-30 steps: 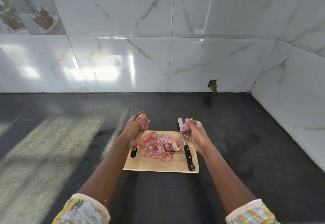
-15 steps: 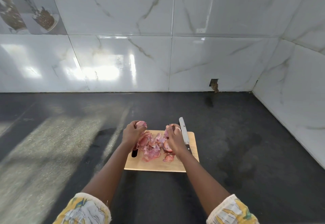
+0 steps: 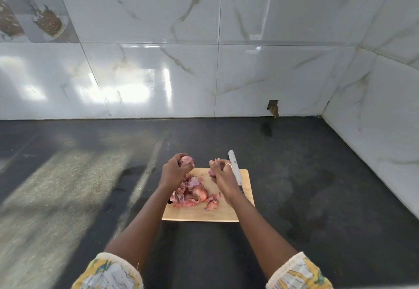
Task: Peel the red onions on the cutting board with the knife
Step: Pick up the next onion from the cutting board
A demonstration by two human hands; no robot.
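A wooden cutting board [image 3: 204, 215] lies on the dark counter. On it sit a whole red onion [image 3: 200, 192] and a pile of pink onion peels [image 3: 181, 196]. My left hand [image 3: 174, 172] is closed around a red onion [image 3: 186, 160], held above the board's far left corner. My right hand [image 3: 223, 175] pinches a piece of onion peel [image 3: 214, 166] over the far side of the board. The knife [image 3: 234, 166] lies along the board's right side, its blade pointing away, right beside my right hand. Its handle is mostly hidden under my right wrist.
The black counter [image 3: 294, 186] runs to white marble-look tiled walls at the back and right. A small broken hole in the wall [image 3: 273, 107] sits at the back. A small dark object [image 3: 169, 202] shows at the board's left edge under my left forearm.
My right hand moved left from the knife side to above the middle of the board, still pinching peel. My left hand keeps its onion and stays almost in place.
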